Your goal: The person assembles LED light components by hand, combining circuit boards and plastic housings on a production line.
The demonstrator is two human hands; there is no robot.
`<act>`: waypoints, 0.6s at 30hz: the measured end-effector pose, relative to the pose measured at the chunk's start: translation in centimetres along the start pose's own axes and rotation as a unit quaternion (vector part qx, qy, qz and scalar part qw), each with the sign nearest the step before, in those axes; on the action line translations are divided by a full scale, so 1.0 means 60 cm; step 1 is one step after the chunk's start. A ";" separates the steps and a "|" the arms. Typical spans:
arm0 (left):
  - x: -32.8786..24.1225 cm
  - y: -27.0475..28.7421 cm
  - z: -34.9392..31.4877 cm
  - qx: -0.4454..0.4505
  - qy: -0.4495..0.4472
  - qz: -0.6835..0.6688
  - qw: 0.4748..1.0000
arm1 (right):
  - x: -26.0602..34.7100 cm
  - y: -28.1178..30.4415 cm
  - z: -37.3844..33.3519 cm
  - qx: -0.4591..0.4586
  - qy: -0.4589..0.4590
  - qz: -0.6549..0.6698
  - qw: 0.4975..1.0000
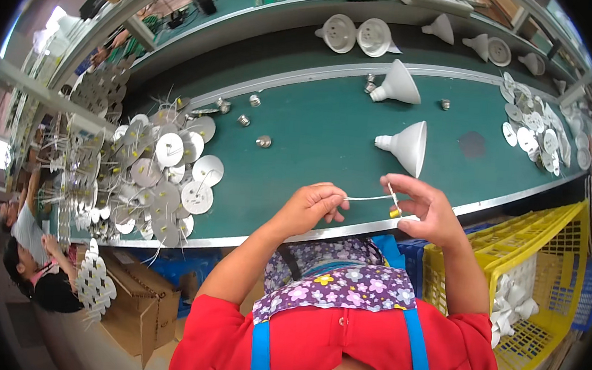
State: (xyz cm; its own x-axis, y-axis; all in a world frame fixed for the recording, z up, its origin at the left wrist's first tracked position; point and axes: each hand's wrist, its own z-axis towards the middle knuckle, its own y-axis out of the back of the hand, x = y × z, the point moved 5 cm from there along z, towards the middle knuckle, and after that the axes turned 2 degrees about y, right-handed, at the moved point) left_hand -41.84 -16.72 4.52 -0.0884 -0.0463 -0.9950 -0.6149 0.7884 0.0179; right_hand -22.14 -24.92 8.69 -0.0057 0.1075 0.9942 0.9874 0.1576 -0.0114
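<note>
Head view: the left hand, just by the middle, pinches the end of a thin white wire between thumb and finger. The wire runs straight across to a small white disc, seen from its edge at 3 o'clock. The right hand holds this disc with its thumb and fingers, and a little yellow part sticks out from it. Both hands are over the near edge of the green table. A white lamp cup lies on its side at 2 o'clock. A big heap of round boards sits at 9 o'clock. Small metal caps lie around 11 o'clock. A yellow basket with white cups inside stands near 4 o'clock.
</note>
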 end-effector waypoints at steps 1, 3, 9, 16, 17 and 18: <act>0.014 -0.001 0.007 0.017 0.033 -0.062 0.997 | 0.004 0.014 -0.004 -0.026 0.023 0.013 0.999; 0.032 -0.004 0.020 0.042 0.067 -0.122 0.989 | 0.010 0.043 -0.015 -0.059 0.046 0.024 0.997; 0.039 -0.018 0.083 -0.102 0.085 -0.011 0.991 | 0.048 0.134 -0.077 -0.245 0.116 -0.071 0.960; 0.011 -0.131 0.242 -0.149 0.043 0.192 0.969 | 0.042 0.176 -0.120 -0.352 0.131 -0.205 0.904; 0.015 -0.131 0.253 -0.166 0.076 0.216 0.959 | 0.042 0.176 -0.123 -0.363 0.126 -0.239 0.891; 0.019 -0.127 0.264 -0.175 0.056 0.279 0.942 | 0.038 0.177 -0.127 -0.365 0.124 -0.241 0.890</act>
State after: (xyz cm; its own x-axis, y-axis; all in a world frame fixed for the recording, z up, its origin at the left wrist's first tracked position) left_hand -24.84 -13.03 1.70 -0.5447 0.2355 -0.8049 -0.6678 0.4587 0.5862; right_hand -10.45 -30.45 11.66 -0.5115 -0.0347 0.8586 0.7193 -0.5639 0.4057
